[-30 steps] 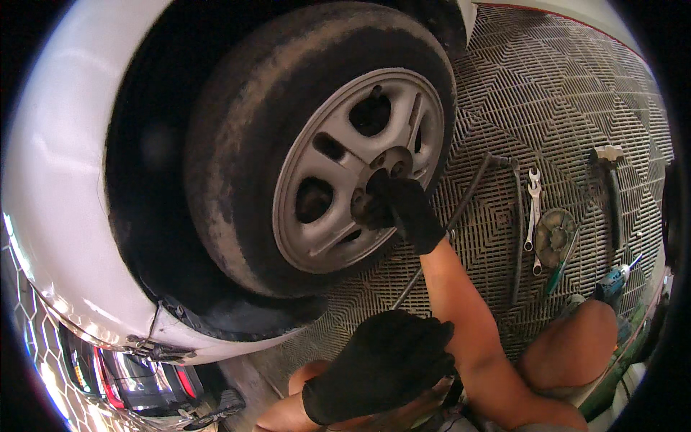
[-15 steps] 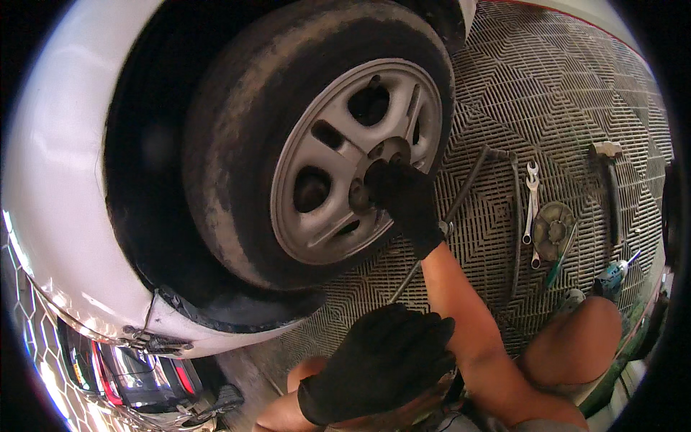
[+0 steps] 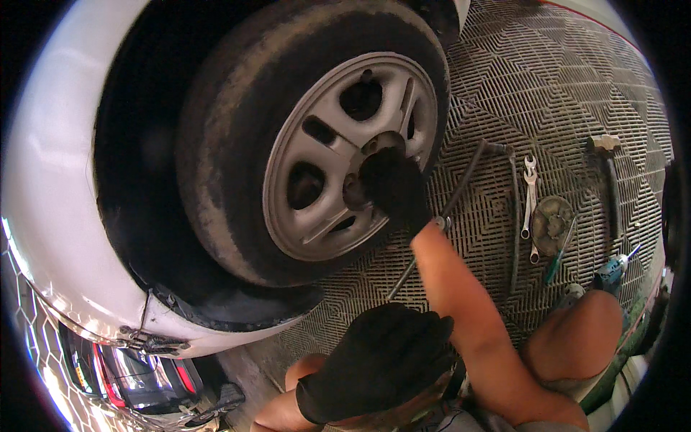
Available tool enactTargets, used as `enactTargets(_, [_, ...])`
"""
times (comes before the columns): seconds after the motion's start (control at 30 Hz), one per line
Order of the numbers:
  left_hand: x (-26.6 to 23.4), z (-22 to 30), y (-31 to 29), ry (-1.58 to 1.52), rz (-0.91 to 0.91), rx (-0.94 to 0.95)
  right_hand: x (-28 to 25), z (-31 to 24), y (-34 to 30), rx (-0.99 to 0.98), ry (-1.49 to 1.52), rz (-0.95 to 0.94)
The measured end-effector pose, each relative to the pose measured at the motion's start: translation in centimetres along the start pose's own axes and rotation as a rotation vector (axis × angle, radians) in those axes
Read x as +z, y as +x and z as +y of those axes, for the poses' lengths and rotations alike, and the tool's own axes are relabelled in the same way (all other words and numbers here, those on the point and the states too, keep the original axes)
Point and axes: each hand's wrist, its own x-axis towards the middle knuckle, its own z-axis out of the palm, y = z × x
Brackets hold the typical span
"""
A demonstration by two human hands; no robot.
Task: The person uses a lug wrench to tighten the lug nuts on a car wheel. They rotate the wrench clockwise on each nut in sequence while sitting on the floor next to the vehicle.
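Wheel (image 3: 327, 158) in arch (image 3: 147, 180), right fingers (image 3: 376, 176) at hub (image 3: 352, 186), grip unclear, left fingers (image 3: 430, 330) half open, seemingly empty

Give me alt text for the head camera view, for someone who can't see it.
A black-gloved right hand is at the center of a silver wheel on a white car; the gloved left hand is off the wheel, nearer the camera. To the right, wrenches and a hammer lie on the grated floor.
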Motion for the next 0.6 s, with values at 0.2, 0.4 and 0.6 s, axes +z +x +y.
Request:
enactTargets(0.2, [-0.3, -0.1, 0.2, -0.007, 0.009, 0.006, -0.8, -1.9, -1.4, 0.152, 0.281, 0.332])
enactTargets(0.4, [-0.4, -0.1, 0.3, 0.050, 0.006, 0.027, -1.8, -1.1, -0.6, 0.681, 0.961, -0.072])
enactTargets(0.6, [-0.4, -0.5, 0.3, -0.025, 0.030, 0.015, -0.1, -1.9, -0.6, 0.399, 0.548, 0.049])
